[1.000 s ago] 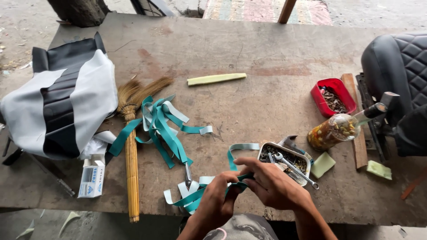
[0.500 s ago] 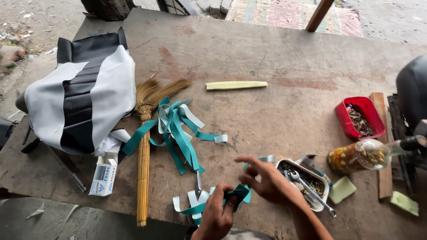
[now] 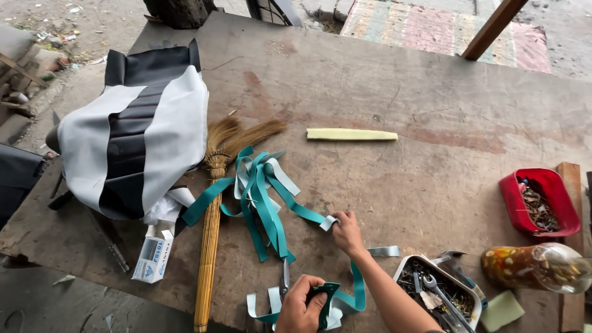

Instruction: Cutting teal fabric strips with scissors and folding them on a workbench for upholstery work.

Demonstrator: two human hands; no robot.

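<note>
A tangle of teal strips (image 3: 262, 197) lies on the worn wooden table (image 3: 401, 92). My right hand (image 3: 346, 233) reaches forward and pinches the end of one long teal strip from that pile. Near the table's front edge, my left hand (image 3: 302, 305) is closed around a folded bundle of teal strip (image 3: 325, 296), with more loose strips trailing beside it. Scissors (image 3: 285, 277) lie just left of my left hand, partly under the strips.
A straw broom (image 3: 213, 209) lies left of the strips. A grey and black seat cover (image 3: 132, 145) fills the left side, a small white box (image 3: 153, 256) below it. To the right stand a metal tray of tools (image 3: 438, 290), a red tray (image 3: 539, 203), a jar (image 3: 536, 266). A pale stick (image 3: 351, 134) lies mid-table.
My right hand has left the bundle and reached forward to the end of a long teal strip. My left hand still holds the bundle. The view has shifted left.
</note>
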